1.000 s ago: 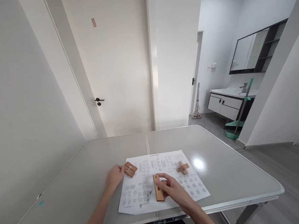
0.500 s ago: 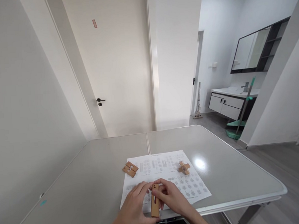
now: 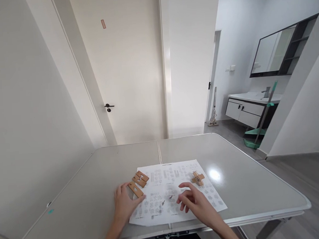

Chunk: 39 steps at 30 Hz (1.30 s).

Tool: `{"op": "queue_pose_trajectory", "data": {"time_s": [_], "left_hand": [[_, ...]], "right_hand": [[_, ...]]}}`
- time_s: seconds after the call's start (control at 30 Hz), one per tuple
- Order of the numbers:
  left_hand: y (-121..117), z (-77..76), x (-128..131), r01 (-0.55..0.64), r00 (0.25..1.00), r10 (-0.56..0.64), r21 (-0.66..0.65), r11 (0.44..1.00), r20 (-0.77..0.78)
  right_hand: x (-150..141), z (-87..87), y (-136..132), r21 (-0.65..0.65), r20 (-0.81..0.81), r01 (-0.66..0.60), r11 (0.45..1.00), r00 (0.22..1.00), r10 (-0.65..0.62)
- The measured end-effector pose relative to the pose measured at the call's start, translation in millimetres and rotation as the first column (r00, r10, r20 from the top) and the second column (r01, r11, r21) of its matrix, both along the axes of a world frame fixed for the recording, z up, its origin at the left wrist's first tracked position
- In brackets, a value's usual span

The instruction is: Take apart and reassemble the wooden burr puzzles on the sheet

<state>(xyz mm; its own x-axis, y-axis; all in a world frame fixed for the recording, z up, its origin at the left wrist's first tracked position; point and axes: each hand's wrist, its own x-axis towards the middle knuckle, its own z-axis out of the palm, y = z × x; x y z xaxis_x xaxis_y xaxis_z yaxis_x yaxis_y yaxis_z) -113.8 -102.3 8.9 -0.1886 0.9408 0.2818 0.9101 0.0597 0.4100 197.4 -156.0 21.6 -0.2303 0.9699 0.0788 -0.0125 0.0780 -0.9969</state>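
My left hand (image 3: 123, 205) is closed around a flat wooden puzzle piece (image 3: 136, 189) with a cut-out slot, its thumb at the near end and fingertips by the far end. This piece lies beside two similar slotted wooden pieces (image 3: 140, 178) near the left edge of a printed instruction sheet (image 3: 164, 191). Over the right half of the sheet, my right hand (image 3: 193, 200) hovers with fingers apart and loosely curled, holding nothing. Beyond it, a cross-shaped assembly of wooden pieces (image 3: 198, 178) with a dark mark on top rests on the sheet's right side.
The grey folding table (image 3: 98, 181) has a metal rim and a centre seam. A closed white door (image 3: 129, 71) stands behind it. At the right back are a washbasin cabinet (image 3: 245, 110), a mop (image 3: 214, 109) and a green dustpan (image 3: 252, 143).
The slotted piece, held by both hands at the sheet's near edge, has moved left and away to the other two pieces in my left hand. My right hand has let go and shifted right.
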Motion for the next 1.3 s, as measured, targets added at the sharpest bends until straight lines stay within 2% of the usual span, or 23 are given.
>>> {"op": "queue_pose_trajectory", "data": {"time_s": [0.07, 0.17, 0.33, 0.47, 0.53, 0.6, 0.7, 0.8, 0.93, 1.03, 1.1, 1.2, 1.3], "left_hand": [[14, -5.5, -13, -0.069, 0.997, 0.068, -0.025, 0.997, -0.027], [28, -11.2, -19, -0.111, 0.992, 0.108, -0.058, 0.992, -0.061], [41, -19.9, -12, -0.098, 0.991, 0.093, -0.049, 0.994, -0.091], [44, -25.8, -9, -0.09, 0.992, 0.089, -0.015, 0.996, -0.089], [40, -27.1, -7, -0.075, 0.994, 0.075, 0.009, 0.997, -0.083], [32, -26.9, -2, -0.041, 0.996, 0.045, 0.049, 0.998, -0.079], [13, -24.1, 13, 0.063, 0.995, -0.053, 0.121, 0.991, -0.087], [-7, -20.1, 34, 0.202, 0.977, -0.187, 0.172, 0.964, -0.101], [-26, -16.2, 63, 0.422, 0.905, -0.421, 0.242, 0.874, -0.06], [-31, -15.0, 79, 0.489, 0.865, -0.502, 0.21, 0.847, 0.013], [-33, -14.7, 86, 0.511, 0.845, -0.531, 0.196, 0.837, 0.062], [-35, -13.6, 93, 0.538, 0.818, -0.562, 0.186, 0.822, 0.12], [-38, -9.1, 97, 0.548, 0.792, -0.572, 0.162, 0.821, 0.215]], "right_hand": [[19, -1.3, -1, 0.003, 0.013, 0.037, 0.999, 0.999, -0.037], [43, -6.3, 1, 0.005, 0.007, 0.11, 0.994, 0.994, -0.11], [73, -15.5, 7, 0.007, 0.019, 0.191, 0.982, 0.981, -0.191], [94, -28.1, 13, 0.081, 0.156, 0.267, 0.96, 0.948, -0.277], [101, -37.8, 17, 0.144, 0.274, 0.324, 0.935, 0.895, -0.353], [105, -48.9, 22, 0.233, 0.38, 0.384, 0.894, 0.81, -0.447], [101, -64.8, 28, 0.351, 0.458, 0.446, 0.823, 0.685, -0.566], [92, -74.5, 32, 0.341, 0.514, 0.465, 0.817, 0.635, -0.576], [80, -70.9, 38, 0.299, 0.553, 0.488, 0.82, 0.612, -0.566], [72, -60.4, 45, 0.352, 0.576, 0.481, 0.803, 0.565, -0.591], [69, -54.1, 50, 0.384, 0.586, 0.443, 0.81, 0.561, -0.584], [65, -47.6, 53, 0.394, 0.57, 0.407, 0.824, 0.596, -0.566], [58, -41.2, 48, 0.39, 0.52, 0.357, 0.849, 0.675, -0.523]]}}
